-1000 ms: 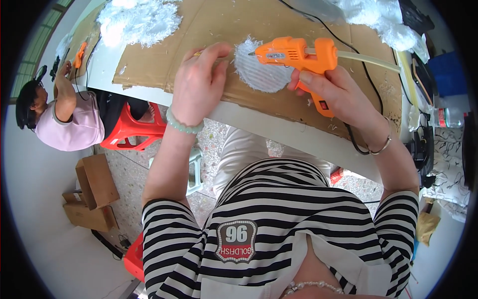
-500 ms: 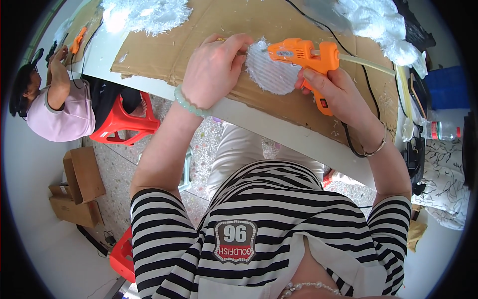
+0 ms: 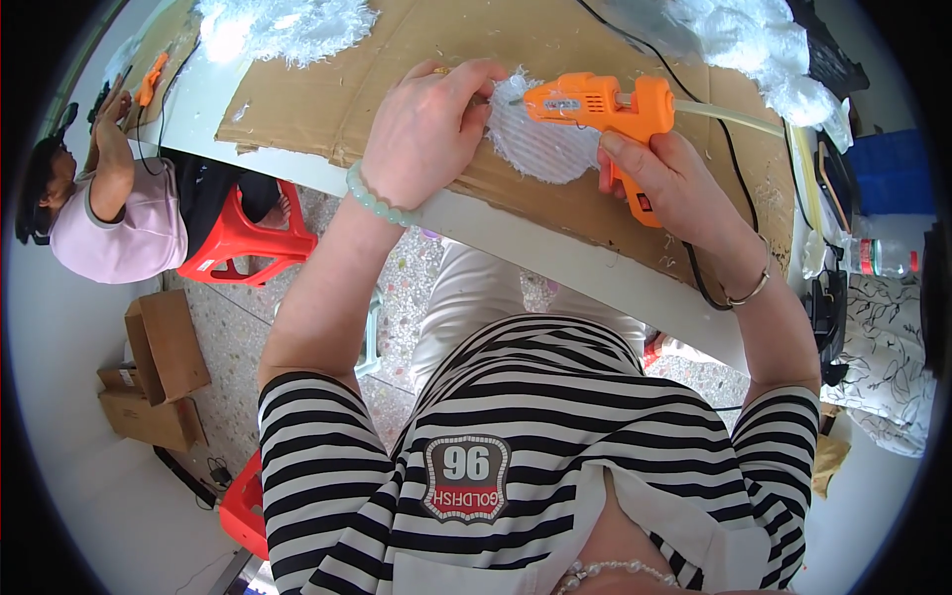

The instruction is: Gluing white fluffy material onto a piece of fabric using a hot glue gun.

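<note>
My right hand (image 3: pixel 679 178) grips an orange hot glue gun (image 3: pixel 593 97) by its handle, with a pale glue stick (image 3: pixel 734 118) sticking out of its back end. The gun's tip points left, over the upper left part of a small, roundish piece of fuzzy white fabric (image 3: pixel 545 149). That piece lies on the brown cardboard. My left hand (image 3: pixel 421 129) is curled at the fabric's left edge, its thumb and index finger closed on that edge. The back of the hand hides the other fingertips.
Cardboard (image 3: pixel 327 109) covers much of the white table (image 3: pixel 555 260). Fluffy white fabric (image 3: pixel 288 25) lies at the far left, more white material (image 3: pixel 739 45) at the far right. A black cord (image 3: pixel 739 164) runs beside my right hand. Another person (image 3: pixel 119 213) sits at left on a red stool (image 3: pixel 248 233).
The glue gun and my right hand have shifted slightly left, bringing the tip nearer my left fingers. My left hand stays at the fabric's edge.
</note>
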`<state>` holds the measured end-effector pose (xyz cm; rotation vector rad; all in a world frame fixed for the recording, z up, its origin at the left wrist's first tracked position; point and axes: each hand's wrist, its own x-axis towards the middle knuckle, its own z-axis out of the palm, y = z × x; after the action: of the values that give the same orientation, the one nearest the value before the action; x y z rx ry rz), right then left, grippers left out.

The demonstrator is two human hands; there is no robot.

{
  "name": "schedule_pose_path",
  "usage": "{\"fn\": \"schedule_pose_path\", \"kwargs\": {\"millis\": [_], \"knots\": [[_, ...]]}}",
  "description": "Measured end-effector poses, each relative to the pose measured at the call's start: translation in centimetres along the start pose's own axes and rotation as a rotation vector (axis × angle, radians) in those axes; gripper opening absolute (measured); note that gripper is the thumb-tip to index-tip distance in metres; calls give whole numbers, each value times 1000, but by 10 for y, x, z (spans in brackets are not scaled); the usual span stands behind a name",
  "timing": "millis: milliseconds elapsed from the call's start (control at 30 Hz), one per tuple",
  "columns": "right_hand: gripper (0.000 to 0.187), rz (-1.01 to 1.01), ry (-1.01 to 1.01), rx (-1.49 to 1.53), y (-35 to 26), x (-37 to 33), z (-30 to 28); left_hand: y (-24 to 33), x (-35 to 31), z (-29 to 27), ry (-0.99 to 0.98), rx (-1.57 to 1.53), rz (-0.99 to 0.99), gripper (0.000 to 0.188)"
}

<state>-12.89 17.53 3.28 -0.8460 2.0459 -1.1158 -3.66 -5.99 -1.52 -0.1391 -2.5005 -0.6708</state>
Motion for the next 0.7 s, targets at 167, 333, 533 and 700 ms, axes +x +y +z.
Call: {"fn": "schedule_pose_path", "kwargs": {"millis": [167,333,533,700], "knots": [[37,7,-7,-19,-2,-1,1,1,0,1,2,-11,-2,29],[36,-9,-22,-36,-2,-3,0,1,0,2,3,-31,-4,29],[37,8,-54,-77,-2,-4,-3,-1,0,3,12,-37,-9,28],[38,27,-71,-59,-4,-7,-6,-5,3,7,69,-130,16,26]]}}
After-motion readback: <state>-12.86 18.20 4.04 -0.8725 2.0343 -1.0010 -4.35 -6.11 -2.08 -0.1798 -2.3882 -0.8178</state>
